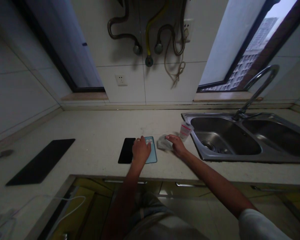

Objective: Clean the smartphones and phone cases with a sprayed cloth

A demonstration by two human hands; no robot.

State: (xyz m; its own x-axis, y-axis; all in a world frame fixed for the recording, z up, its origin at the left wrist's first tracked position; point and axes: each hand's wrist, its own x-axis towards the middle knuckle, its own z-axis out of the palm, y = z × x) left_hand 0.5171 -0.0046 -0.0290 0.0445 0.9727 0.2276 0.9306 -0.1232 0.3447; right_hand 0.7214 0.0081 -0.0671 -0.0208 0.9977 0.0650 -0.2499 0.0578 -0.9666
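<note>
My left hand (141,150) lies palm down on a light blue phone-shaped case (152,151) on the pale countertop (97,133), fingers stretched flat. A flat black phone-like slab (126,150) lies just left of the case, touching it or nearly so. My right hand (177,144) rests on a small crumpled clear wrapper or cloth (164,142) to the right of the case, fingers pressed down on it. A small clear plastic cup with red print (185,130) stands just beyond the right hand, at the sink's left rim.
A double steel sink (205,155) with a curved tap (260,86) fills the right side. A black mat (41,161) lies at the left, a spoon (3,155) beyond it, white cable (65,203) at the lower left. Wall sockets and hoses hang behind.
</note>
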